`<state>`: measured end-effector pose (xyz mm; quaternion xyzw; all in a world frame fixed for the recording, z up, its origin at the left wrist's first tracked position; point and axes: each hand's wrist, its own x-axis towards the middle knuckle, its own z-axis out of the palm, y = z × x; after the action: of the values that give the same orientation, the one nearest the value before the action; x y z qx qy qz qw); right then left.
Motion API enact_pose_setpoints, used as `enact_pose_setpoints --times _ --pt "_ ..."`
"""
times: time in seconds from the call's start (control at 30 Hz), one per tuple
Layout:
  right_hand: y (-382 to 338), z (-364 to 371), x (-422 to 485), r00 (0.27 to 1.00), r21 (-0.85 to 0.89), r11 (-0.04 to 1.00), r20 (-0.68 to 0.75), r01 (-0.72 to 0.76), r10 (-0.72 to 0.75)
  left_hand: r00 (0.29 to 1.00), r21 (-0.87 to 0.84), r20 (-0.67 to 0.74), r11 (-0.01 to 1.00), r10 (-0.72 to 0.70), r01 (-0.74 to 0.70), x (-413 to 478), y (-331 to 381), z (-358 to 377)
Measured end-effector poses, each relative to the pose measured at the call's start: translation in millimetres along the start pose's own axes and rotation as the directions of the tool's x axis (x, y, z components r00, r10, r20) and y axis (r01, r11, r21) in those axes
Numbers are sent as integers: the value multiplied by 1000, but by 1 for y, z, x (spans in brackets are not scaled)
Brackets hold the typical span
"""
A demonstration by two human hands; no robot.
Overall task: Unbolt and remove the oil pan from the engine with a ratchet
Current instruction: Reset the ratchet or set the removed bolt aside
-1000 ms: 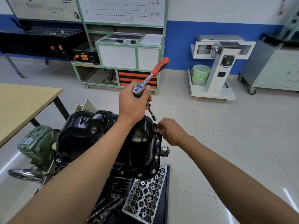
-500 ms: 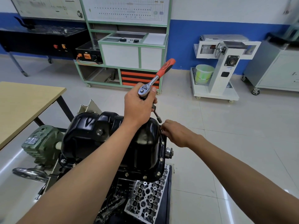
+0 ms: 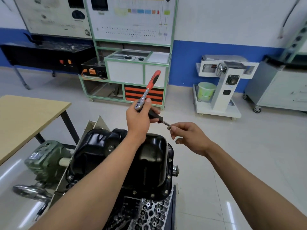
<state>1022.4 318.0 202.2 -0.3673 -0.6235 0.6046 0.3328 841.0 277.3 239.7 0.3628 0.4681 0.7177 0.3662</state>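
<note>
I hold the ratchet (image 3: 146, 94), chrome head and orange-black handle, in my left hand (image 3: 139, 120) above the far end of the oil pan (image 3: 149, 163). The handle tilts up and away, and my right fingers (image 3: 174, 128) pinch the extension tip. The glossy black pan sits on the engine (image 3: 149, 213), bolts (image 3: 152, 195) along its near rim.

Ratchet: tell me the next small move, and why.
Probably pull the small piece, likely a bolt, free of the tip of the ratchet and set it aside. The right hand pinches it there, the left hand holds the ratchet off the oil pan, and bolts sit in the pan's near flange.
</note>
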Motion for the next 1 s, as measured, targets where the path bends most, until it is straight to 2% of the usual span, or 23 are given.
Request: enact_pose_setpoints --times 0.13,0.23,0.4,0.53,0.63,0.77,0.9,1.0 --pt "-43 38 -1 997 126 989 -12 82 -81 990 -256 26 957 -137 139 21 32 -36" --pt "-73 89 14 989 130 982 22 139 -143 989 -347 32 926 -147 149 37 65 -91" --pt "-91 250 91 977 -12 987 146 157 -154 991 -242 -130 970 -44 11 68 118 -261" --pt "-79 430 167 930 -179 967 351 182 -110 949 -159 -315 985 12 -65 87 144 -425" --pt "-53 561 214 886 -222 964 462 148 -30 888 -125 -459 988 23 -90 92 150 -539" --pt "18 701 253 840 -345 932 533 110 99 754 -52 -655 991 62 -127 83 148 -686" --pt "115 797 272 839 -538 819 527 203 138 613 16 -787 996 70 -93 61 133 -799" --pt "170 845 285 854 -613 769 486 182 184 544 25 -838 998 50 -53 46 112 -850"
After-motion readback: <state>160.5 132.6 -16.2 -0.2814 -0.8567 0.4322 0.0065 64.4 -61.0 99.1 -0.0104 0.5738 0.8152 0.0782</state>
